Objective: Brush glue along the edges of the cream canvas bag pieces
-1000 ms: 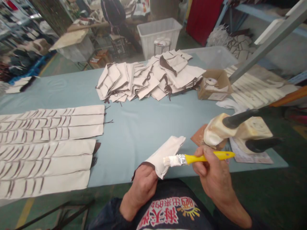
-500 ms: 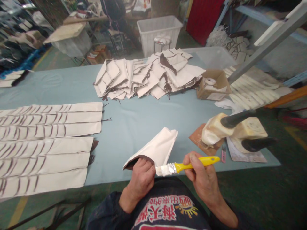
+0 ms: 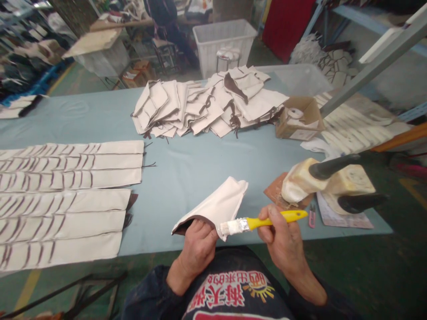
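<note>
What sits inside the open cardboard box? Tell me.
The cardboard box on the table holds a white roll, seemingly tape, near its top. The box's walls hide anything below it.

A folded cream fabric piece (image 3: 218,206) with a dark brown underside tilts up over the counter's near edge; a yellow-handled brush (image 3: 263,221) lies level, its white bristles touching the piece's lower corner.

The folded piece (image 3: 216,206) is matt cream cloth with a dark brown inner side. The brush (image 3: 263,221) has a glossy yellow plastic handle, a shiny metal band and stiff white bristles. The surface (image 3: 200,164) is smooth, matt light blue.
</note>
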Action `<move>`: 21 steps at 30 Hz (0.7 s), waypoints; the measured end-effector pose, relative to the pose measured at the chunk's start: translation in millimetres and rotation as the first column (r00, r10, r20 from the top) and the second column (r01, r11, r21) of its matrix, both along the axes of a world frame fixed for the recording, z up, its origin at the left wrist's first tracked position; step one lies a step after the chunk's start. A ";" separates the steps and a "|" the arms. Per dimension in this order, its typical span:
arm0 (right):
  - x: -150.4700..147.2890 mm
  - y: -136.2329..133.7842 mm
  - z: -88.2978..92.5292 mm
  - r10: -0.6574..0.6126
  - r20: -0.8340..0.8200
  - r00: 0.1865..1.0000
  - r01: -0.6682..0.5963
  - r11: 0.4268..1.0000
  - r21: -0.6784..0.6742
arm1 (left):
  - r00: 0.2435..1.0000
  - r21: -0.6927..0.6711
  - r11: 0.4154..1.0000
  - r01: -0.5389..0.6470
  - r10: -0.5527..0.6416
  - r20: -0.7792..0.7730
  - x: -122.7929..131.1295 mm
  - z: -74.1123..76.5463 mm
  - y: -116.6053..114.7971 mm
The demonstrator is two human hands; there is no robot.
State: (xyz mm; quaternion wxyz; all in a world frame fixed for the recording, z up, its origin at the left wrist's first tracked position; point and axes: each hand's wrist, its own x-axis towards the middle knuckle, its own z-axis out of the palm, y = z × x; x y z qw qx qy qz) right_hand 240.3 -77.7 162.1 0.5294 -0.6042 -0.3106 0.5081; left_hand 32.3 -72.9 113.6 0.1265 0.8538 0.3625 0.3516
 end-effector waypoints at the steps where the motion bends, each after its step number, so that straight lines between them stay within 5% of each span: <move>1: -1.1 1.0 -0.3 0.006 -0.008 1.000 -0.006 1.000 -0.001 | 1.000 0.003 1.000 -0.001 0.001 -0.003 -0.1 -0.2 -0.2; 14: 4.3 -6.1 7.8 0.105 0.049 0.993 -0.104 0.994 -0.035 | 1.000 -0.002 1.000 -0.030 0.030 -0.007 -0.5 -2.6 -5.5; 21: 13.4 0.6 18.1 -0.048 0.147 0.988 0.039 0.997 0.065 | 1.000 -0.004 1.000 -0.016 0.016 -0.009 -0.2 -5.5 -6.1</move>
